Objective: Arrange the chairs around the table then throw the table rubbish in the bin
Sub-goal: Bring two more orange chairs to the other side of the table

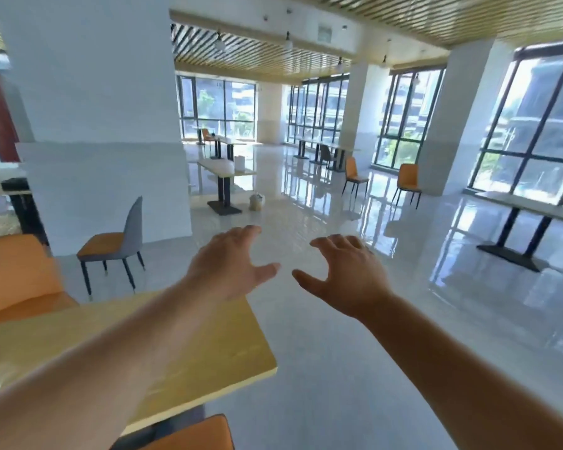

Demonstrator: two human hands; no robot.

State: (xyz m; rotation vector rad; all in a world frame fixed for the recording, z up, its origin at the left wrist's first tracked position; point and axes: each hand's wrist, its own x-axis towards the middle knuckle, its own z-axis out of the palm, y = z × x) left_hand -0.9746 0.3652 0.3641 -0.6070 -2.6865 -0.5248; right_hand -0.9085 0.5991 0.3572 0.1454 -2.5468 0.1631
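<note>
My left hand [231,264] and my right hand [345,274] are stretched out in front of me, palms down, fingers spread, holding nothing. Below my left arm lies a light wooden table [208,352]. An orange chair [17,280] stands at its far left side and another orange chair back [192,435] shows at the bottom edge. A grey-backed chair with an orange seat [117,241] stands apart by the white pillar. Further off is a table [221,168] with a white object [240,163] on it and a small bin [256,202] on the floor beside it.
A wide white pillar [101,125] rises at the left. Two orange chairs [355,177] [408,183] stand loose on the glossy floor near the windows. Another table [527,219] is at the right, and more tables [322,151] stand at the back.
</note>
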